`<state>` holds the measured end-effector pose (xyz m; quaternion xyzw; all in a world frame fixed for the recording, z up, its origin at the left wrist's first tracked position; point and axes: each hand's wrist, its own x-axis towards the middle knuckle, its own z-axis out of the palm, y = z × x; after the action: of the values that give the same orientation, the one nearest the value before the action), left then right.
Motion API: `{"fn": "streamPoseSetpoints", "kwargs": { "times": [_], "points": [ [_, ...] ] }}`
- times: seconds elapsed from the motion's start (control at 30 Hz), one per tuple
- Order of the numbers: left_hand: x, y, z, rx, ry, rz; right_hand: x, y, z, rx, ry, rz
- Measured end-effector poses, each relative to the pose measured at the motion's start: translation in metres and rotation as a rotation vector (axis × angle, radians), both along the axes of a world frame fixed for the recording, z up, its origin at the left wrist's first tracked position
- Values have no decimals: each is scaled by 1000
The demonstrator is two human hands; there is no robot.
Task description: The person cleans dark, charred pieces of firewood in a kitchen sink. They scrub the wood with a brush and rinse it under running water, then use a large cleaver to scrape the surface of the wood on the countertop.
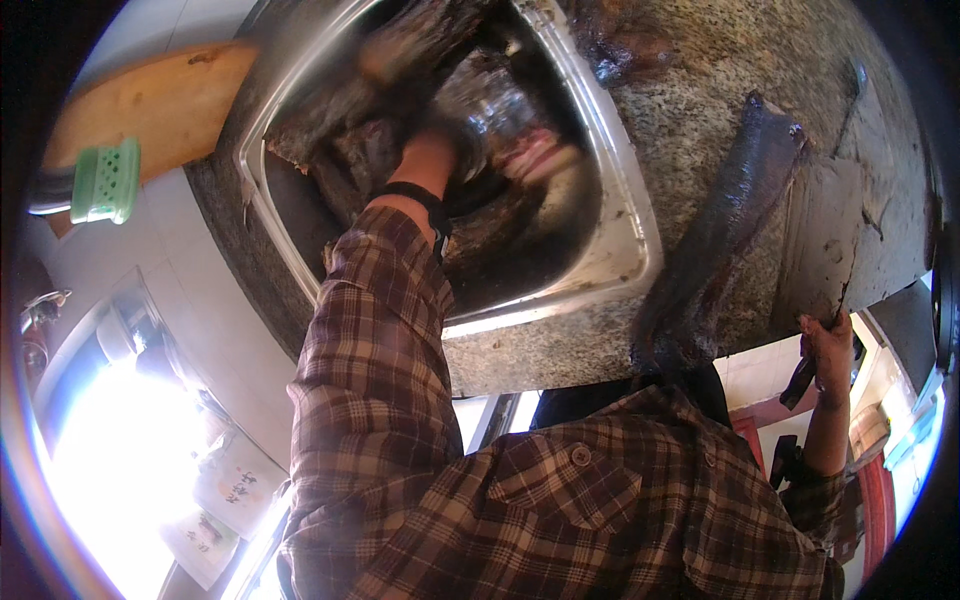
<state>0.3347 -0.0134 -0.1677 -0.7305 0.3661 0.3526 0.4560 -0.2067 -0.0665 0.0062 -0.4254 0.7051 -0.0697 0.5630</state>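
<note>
My left hand [431, 146], blurred, reaches down into a metal sink [637, 247] among dark pieces of what looks like smoked meat [360, 150]. Its fingers are hidden, so its grip cannot be told. Beside it lies a piece with a pink cut face [536, 154]. At the far right, my right hand [829, 345] is closed around a dark, narrow object [799, 382] near the counter's edge; what it is cannot be told. A long dark slab of meat [727, 225] lies on the speckled stone counter between the sink and my right hand.
Another dark piece [622, 49] rests on the counter behind the sink. Flat greyish sheets [821, 225] lie at the right. A wooden board [157, 105] and a green perforated plastic holder [107, 182] stand left of the sink. The counter's front edge runs close to my body.
</note>
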Motion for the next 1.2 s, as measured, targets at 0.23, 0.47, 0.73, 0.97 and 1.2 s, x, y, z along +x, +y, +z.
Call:
{"fn": "streamPoseSetpoints", "kwargs": {
  "times": [0.23, 0.47, 0.73, 0.97, 1.2],
  "points": [
    [-6, 0, 10, -5, 19, -7, 0, 1, 0, 4, -19, -14],
    [2, 4, -3, -66, 72, -78, -2, 2, -2, -9, -13, -6],
    [2, 4, -15, -166, 228, -413, 3, -2, 0, -6, -33, 27],
    [1, 7, -9, -226, 184, -561, 6, -5, 2, -2, -29, 41],
    [-33, -2, 89, -114, 161, -192, 2, 0, -3, -3, -128, -9]
  ]
}}
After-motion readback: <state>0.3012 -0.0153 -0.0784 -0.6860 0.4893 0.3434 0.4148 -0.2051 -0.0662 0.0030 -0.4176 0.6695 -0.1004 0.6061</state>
